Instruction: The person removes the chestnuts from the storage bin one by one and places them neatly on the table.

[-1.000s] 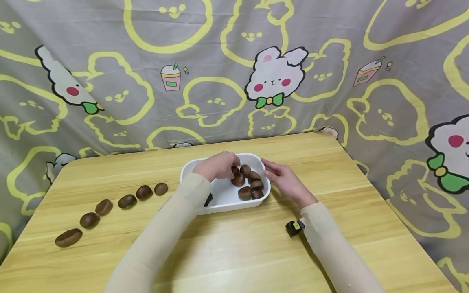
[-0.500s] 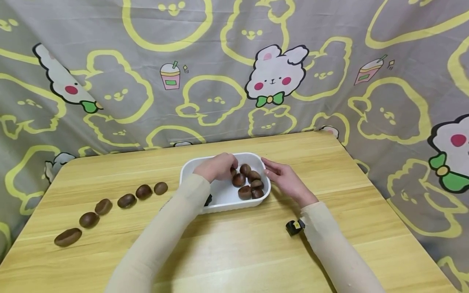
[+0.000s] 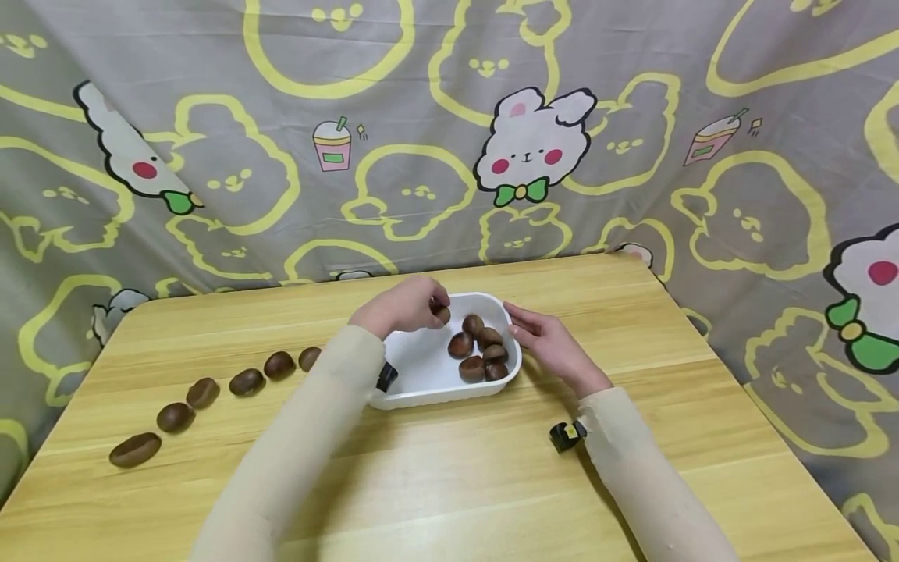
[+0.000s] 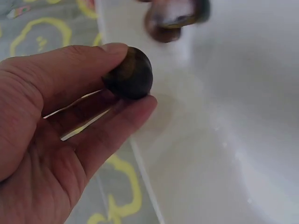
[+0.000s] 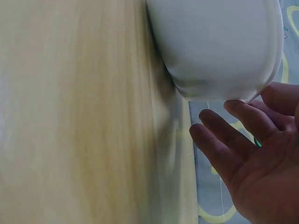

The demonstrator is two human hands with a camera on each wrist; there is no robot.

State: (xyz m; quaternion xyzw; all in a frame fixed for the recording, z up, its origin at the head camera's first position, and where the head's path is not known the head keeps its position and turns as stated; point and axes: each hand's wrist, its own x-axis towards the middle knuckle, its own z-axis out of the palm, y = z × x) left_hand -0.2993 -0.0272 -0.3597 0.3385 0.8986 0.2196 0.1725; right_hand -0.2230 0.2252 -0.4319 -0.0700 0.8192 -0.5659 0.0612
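Observation:
Between thumb and fingertips my left hand pinches a brown chestnut, held over the left part of a white plastic tub. In the left wrist view the tub's pale inside lies behind the chestnut. Several more chestnuts sit clustered in the tub's right half. At the tub's right end rests my right hand, its fingers loosely extended. The right wrist view shows its thumb and a fingertip at the rim and outer wall, the other fingers spread apart from it.
Several chestnuts lie in a slanting row on the wooden table, left of the tub. The left sleeve partly covers the row's right end. A patterned grey curtain hangs behind the table and along its sides. Black wrist cameras sit by the sleeves.
My left hand has risen slightly and moved left, lifting a chestnut away from the cluster in the tub. The right hand stays at the tub's end.

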